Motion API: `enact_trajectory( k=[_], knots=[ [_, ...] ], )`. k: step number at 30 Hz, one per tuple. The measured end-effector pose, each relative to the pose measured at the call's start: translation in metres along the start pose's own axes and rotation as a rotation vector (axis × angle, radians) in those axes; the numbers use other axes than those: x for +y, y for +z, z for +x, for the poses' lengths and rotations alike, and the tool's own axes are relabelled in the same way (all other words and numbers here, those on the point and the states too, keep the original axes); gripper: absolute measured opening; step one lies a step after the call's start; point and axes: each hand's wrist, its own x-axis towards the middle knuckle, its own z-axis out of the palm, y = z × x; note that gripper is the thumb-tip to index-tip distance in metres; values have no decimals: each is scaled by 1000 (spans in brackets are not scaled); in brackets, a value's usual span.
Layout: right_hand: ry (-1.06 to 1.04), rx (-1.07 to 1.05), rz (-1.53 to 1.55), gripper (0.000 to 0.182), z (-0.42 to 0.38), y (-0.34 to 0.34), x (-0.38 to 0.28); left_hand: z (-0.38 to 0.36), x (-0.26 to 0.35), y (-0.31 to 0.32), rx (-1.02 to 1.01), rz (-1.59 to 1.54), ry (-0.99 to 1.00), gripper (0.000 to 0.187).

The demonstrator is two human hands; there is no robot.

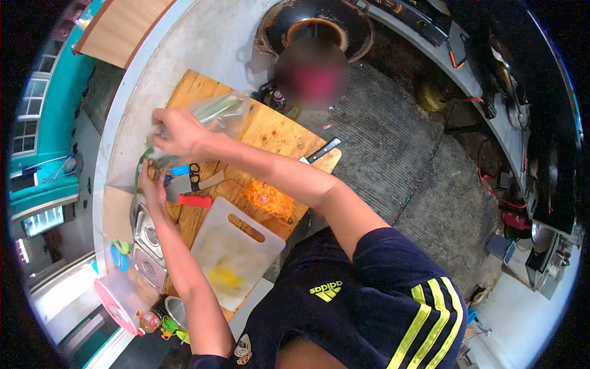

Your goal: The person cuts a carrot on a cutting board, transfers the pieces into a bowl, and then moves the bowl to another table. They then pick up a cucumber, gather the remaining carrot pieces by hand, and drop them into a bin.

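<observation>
A clear plastic bag (236,117) with long green stalks, which look like spring onions (215,109), lies over the far part of a wooden board (270,132). My right hand (178,132) is closed on the near end of the bag. Just below it, my left hand (152,179) has its fingers closed around the green leaves (146,157) that stick out. Scissors (195,177), a blue item (179,170) and a blade with a red handle (195,201) lie beside my left hand. Shredded carrot (269,200) is heaped on the wood.
A white cutting board (236,252) with a yellow stain lies nearest my body. A black-handled knife (322,150) rests at the board's right edge. Lidded metal containers (147,234) and a pink-rimmed tub (117,304) stand at left. A wok (276,27) is at the back.
</observation>
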Motion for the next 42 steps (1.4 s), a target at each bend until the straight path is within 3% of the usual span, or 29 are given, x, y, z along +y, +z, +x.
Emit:
enact_trajectory(
  k=[3,6,8,10,16,19,22,24,25,27,30,33,35,37,39,41,42],
  knots=[
    [68,-165,-155,32,-19,-5,34,5,-13,-1,-114,93,-37,31],
    [239,-488,-331,35,-21,-24,45,6,-10,6,19,137,-163,42],
    [193,-538,-387,56,-26,-22,67,-2,0,8,-34,181,-148,44],
    [-21,-386,-617,35,-43,-25,48,-24,5,3,-80,205,-98,42],
    [-351,-100,-717,45,-92,-61,-2,-121,16,-11,-143,276,30,37],
    [-371,-64,-566,43,-137,-104,-29,-189,18,-28,-187,393,51,36],
    [-129,-149,-689,42,-207,-145,-10,-269,7,-49,-199,318,86,31],
    [-108,-177,-740,37,-256,-165,-2,-322,-8,-76,-201,345,74,32],
    [-140,-174,-757,34,-284,-171,-5,-347,-18,-91,-174,348,45,33],
    [92,-99,-588,28,-335,-177,3,-396,-45,-122,-123,362,-29,34],
    [556,-188,-606,27,-397,-190,22,-463,-113,-181,7,201,-185,39],
    [626,-173,-516,32,-472,-189,78,-535,-207,-232,173,58,-365,44],
    [565,-186,-567,35,-520,-172,89,-601,-267,-250,118,41,-418,43],
    [485,-236,-668,29,-568,-161,103,-651,-336,-270,117,-66,-654,58],
    [463,-597,-656,25,-596,-162,104,-708,-354,-240,139,-206,-628,39],
    [578,-943,-613,29,-612,-164,95,-741,-389,-236,293,-132,-797,34],
    [566,-1008,-651,31,-622,-164,96,-755,-394,-231,259,-138,-795,32]
  ],
)
